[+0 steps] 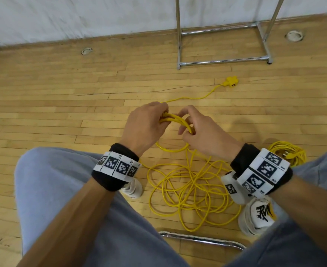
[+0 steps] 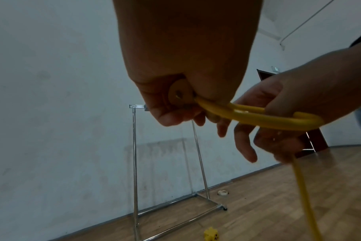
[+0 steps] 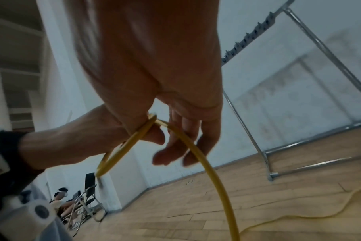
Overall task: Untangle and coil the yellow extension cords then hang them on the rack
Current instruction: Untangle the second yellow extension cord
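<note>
Both hands grasp one small coil point(image 1: 175, 120) between them: left hand point(image 1: 146, 125) pinching its near-left end, right hand point(image 1: 203, 135) curled round the other. The loose tangle point(image 1: 187, 187) lies straight below the hands, nearer the right hand, its strand rising to that side.

Open wooden floor point(image 1: 62, 97) is seen between the knees and the rack point(image 1: 224, 59). That stretch is crossed only by one cord strand point(image 1: 195, 97) ending at a yellow socket block point(image 1: 231, 82). Near the feet the floor is cluttered by tangled yellow loops point(image 1: 187, 189). A coiled cord point(image 1: 290, 154) lies at the right.
</note>
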A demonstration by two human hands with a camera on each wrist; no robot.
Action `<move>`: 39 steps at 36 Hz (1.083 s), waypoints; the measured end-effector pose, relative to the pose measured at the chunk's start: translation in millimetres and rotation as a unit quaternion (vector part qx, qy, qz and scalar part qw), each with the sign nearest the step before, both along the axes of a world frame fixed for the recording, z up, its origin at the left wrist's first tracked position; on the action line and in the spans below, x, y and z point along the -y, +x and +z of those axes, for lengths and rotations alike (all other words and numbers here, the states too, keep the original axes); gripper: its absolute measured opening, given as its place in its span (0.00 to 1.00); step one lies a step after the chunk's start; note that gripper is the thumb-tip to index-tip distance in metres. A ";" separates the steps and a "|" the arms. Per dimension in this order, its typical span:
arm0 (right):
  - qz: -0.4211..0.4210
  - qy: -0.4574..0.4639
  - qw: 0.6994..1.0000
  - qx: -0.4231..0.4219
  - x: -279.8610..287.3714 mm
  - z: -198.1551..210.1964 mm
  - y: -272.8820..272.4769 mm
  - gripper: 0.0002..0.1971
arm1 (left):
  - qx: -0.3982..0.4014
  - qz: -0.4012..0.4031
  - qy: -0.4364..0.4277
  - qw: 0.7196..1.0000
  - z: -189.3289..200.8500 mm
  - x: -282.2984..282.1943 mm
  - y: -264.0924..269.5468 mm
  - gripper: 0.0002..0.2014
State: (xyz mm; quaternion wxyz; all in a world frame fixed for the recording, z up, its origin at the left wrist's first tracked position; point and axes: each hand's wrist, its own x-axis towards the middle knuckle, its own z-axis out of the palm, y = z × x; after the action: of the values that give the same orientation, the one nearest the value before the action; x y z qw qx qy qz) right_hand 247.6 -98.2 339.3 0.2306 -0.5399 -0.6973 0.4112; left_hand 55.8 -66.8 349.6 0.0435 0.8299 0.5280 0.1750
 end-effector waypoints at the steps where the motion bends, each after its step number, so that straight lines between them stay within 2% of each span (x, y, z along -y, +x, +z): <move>1: -0.002 -0.017 1.000 0.008 -2.2 -0.4 1.6 0.19 | 0.001 0.004 0.009 1.000 -0.2 0.0 -0.4 0.13; 4: 0.001 -0.072 0.996 0.058 -7.0 -1.0 5.0 0.15 | 0.009 0.020 0.024 0.999 0.3 0.6 -0.6 0.16; 7: 0.003 -0.122 0.989 0.081 -5.8 -0.9 4.7 0.33 | 0.010 0.037 0.026 0.999 2.4 -0.6 -2.3 0.17; 8: 0.007 -0.127 0.988 0.089 -5.5 -1.9 4.3 0.36 | 0.006 0.043 0.026 0.999 2.8 -1.0 -3.3 0.17; 9: 0.009 -0.127 0.987 0.094 -5.4 -2.4 3.9 0.34 | 0.002 0.048 0.024 0.999 3.0 -1.6 -4.4 0.17; 11: 0.002 -0.122 0.987 0.102 -6.1 -3.1 3.1 0.25 | -0.007 0.051 0.021 0.998 2.9 -2.5 -6.7 0.17; 14: 0.007 -0.072 0.987 0.146 -3.1 -1.1 3.0 0.15 | -0.037 0.027 0.003 0.999 2.4 -1.6 -7.3 0.13; 18: 0.045 0.039 0.973 0.222 6.0 3.0 -1.2 0.25 | -0.040 -0.031 -0.038 0.998 -2.2 6.7 3.0 0.09; 19: 0.059 0.048 0.971 0.225 7.8 2.6 -2.7 0.24 | -0.037 -0.039 -0.046 0.998 -3.9 8.6 6.8 0.08; 22: 0.073 0.066 0.979 0.179 11.4 3.7 -6.5 0.16 | -0.036 -0.050 -0.060 0.996 -7.3 10.2 13.3 0.07; 25: 0.040 0.063 0.991 0.109 8.0 3.5 -6.0 0.16 | -0.016 -0.038 -0.051 0.998 -5.1 4.4 9.3 0.10; 29: 0.007 -0.009 0.998 0.065 -4.4 -5.9 4.3 0.05 | 0.017 0.008 -0.024 1.000 -0.4 -4.1 -0.8 0.11; 31: 0.008 -0.015 0.999 0.041 -7.2 -12.5 7.1 0.13 | 0.009 0.033 -0.012 0.999 -1.2 -6.0 -4.2 0.11; 33: 0.000 0.021 1.000 0.012 -6.2 -14.8 6.1 0.19 | -0.013 0.064 -0.007 0.998 -4.4 -6.5 -5.1 0.12; 37: -0.015 0.092 0.996 -0.014 -3.2 -12.0 2.4 0.20 | 0.019 0.067 -0.037 0.997 -10.5 -5.4 -5.8 0.16; 39: 0.001 0.101 0.995 -0.003 -2.3 -10.5 0.8 0.20 | 0.039 0.036 -0.051 0.997 -9.9 -3.7 -4.2 0.13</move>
State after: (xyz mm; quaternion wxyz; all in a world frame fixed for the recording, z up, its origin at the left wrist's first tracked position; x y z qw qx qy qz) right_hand 248.3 -95.9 328.8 0.2856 -0.5118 -0.7351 0.3407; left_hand 51.6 -63.1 339.7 0.0997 0.7997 0.5636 0.1815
